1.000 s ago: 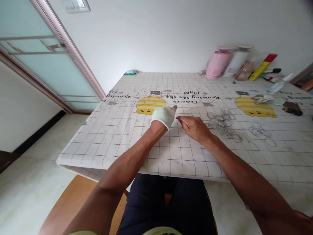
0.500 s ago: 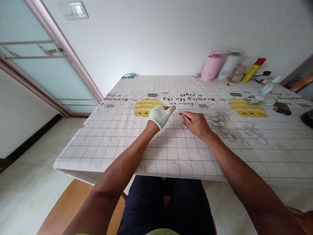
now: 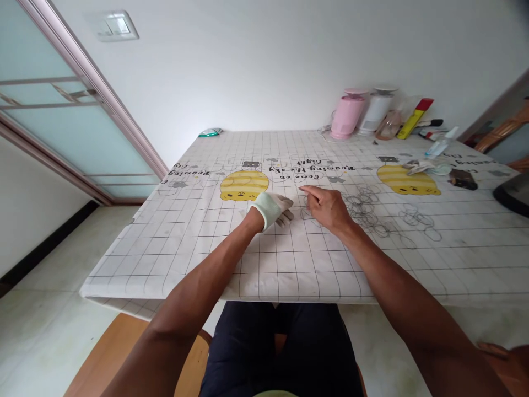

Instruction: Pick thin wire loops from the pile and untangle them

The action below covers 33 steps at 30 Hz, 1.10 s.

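My left hand (image 3: 278,210), in a white glove with a pale green cuff, is low over the checked tablecloth (image 3: 190,242). Its fingers are spread and slightly bent, with nothing seen in them. To its right is my bare right hand (image 3: 326,207), its index finger stretched towards the left and the other fingers curled in. Whatever its thumb and fingers may pinch is too thin or hidden to make out. Faint thin dark loops (image 3: 306,212) lie beside and under that hand. Just right of it spreads a tangled heap of thin dark wire-like loops (image 3: 366,209).
A smaller group of loops (image 3: 417,218) lies farther right. Along the wall stand a pink cylinder (image 3: 347,116), a white cylinder (image 3: 375,113) and a yellow-red box (image 3: 414,119). A clear bottle (image 3: 442,142), a crumpled glove (image 3: 427,167) and a dark object (image 3: 463,179) are at the right.
My left hand has lowered towards the table edge, and its pinched fingers have spread apart. My right hand has stayed nearly in place, its index finger now straighter. The view has shifted slightly.
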### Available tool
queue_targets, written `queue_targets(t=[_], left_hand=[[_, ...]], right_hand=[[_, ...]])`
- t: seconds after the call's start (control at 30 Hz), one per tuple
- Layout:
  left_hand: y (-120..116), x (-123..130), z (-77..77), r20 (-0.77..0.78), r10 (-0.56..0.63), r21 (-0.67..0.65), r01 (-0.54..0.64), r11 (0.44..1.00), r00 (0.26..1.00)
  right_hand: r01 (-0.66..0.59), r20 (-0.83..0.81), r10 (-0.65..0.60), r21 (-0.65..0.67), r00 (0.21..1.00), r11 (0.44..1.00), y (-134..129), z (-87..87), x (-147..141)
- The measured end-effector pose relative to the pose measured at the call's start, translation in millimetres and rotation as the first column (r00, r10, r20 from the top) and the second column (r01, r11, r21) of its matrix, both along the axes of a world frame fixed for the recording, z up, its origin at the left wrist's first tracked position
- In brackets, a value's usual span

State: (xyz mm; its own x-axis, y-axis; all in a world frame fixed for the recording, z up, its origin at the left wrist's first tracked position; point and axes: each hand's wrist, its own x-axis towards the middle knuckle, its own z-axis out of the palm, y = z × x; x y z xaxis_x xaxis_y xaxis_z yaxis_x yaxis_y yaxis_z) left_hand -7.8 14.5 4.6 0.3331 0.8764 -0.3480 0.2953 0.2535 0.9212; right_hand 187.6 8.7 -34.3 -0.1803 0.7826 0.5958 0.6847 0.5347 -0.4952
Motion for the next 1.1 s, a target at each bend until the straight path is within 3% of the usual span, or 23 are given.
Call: queue_targets(t=[0.13, 0.37, 0.57, 0.67, 0.77, 0.87, 0.97, 1.1], left_hand=[[1.1, -0.1, -3.5, -0.138, -0.020, 0.092, 0.033, 0.995, 0.990], [7.3, -3.3, -7.3, -0.361, -0.027, 0.118, 0.075, 0.990, 0.932], [8.8, -11.6, -6.1, -0.114, 0.011, 0.113, 0.002, 0.994, 0.993], [7.8, -11.8, -3.8, -0.081, 0.033, 0.130, -0.023, 0.991, 0.996], [8.6, -11.9, -3.4, -0.032, 0.063, 0.173, -0.056, 0.983, 0.998], [9.1, -11.3, -5.8, 0.037, 0.133, 0.095, -0.136, 0.986, 0.990], [5.8, -4.9, -10.0, -0.001, 0.148, -0.029, -0.148, 0.989, 0.989], [-2.7, 13.1, -14.3, -0.084, 0.136, -0.067, -0.142, 0.988, 0.987]], right_hand=[[0.033, 0.019, -0.032, -0.017, 0.999, 0.999, 0.4, -1.2, 0.3], [0.024, 0.019, -0.022, -0.093, 1.000, 0.995, -3.1, 1.3, -2.8], [-0.055, -0.025, 0.052, -0.138, 0.998, 0.989, -3.4, -0.2, -2.5], [-0.086, -0.003, 0.086, -0.116, 0.996, 0.990, -2.5, -0.8, -2.3], [-0.050, -0.021, 0.048, -0.095, 0.999, 0.994, -1.6, -0.8, -2.5], [0.027, -0.075, -0.034, -0.089, 0.997, 0.996, -0.5, -0.7, -2.9], [0.083, -0.072, -0.088, -0.062, 0.994, 0.995, -0.3, -0.6, -5.4], [0.089, -0.015, -0.090, -0.033, 0.996, 0.995, -3.0, -0.3, -14.1]])
